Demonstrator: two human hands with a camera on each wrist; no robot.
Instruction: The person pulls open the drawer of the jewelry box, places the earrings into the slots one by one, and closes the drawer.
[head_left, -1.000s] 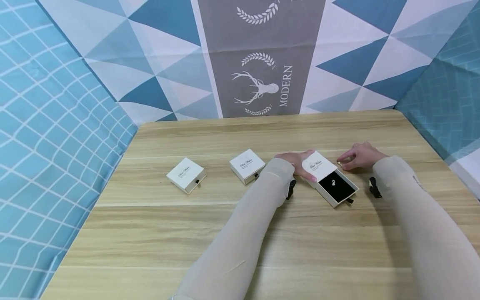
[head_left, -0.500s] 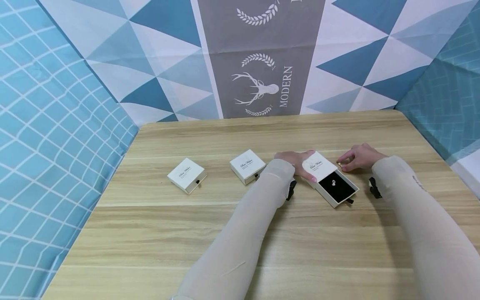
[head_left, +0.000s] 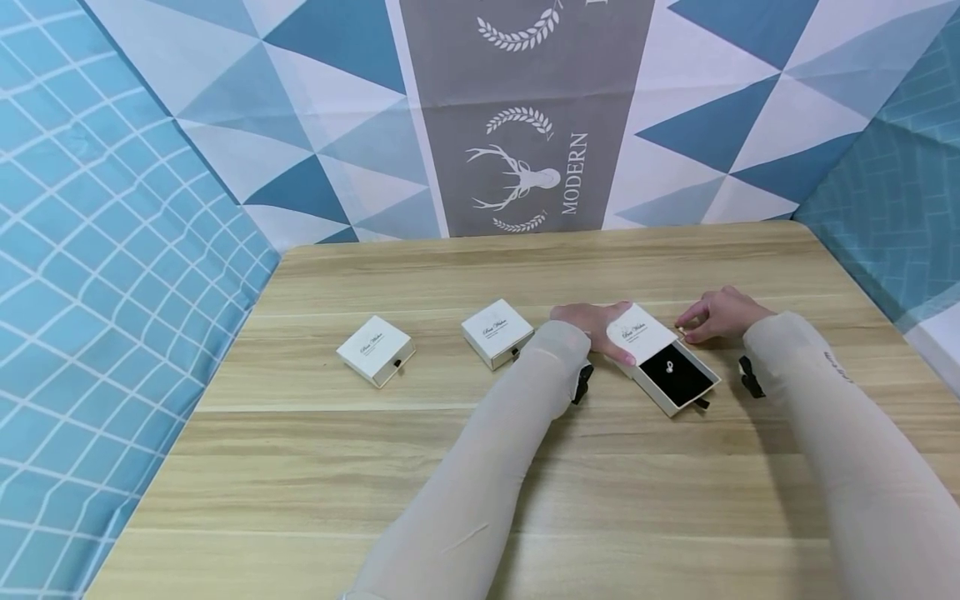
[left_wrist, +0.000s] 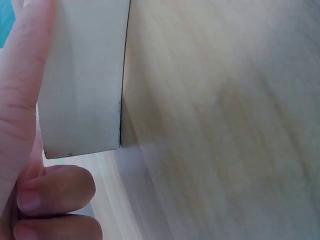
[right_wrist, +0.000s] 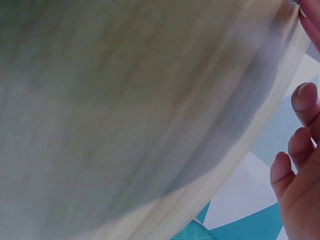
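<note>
My left hand grips a white drawer-style jewelry box on the right side of the table, thumb along its near side. In the left wrist view the thumb lies along the box's pale side, with other fingers curled below its corner. The drawer is pulled partway out, and a small silvery piece of jewelry lies on its black pad. Just right of the box, my right hand pinches a tiny gold-coloured piece between thumb and index finger; its kind is too small to tell.
Two more white boxes, both shut, stand to the left: one in the middle close by the left sleeve, another farther left. All are on a wooden table. Patterned cloth hangs behind its back edge.
</note>
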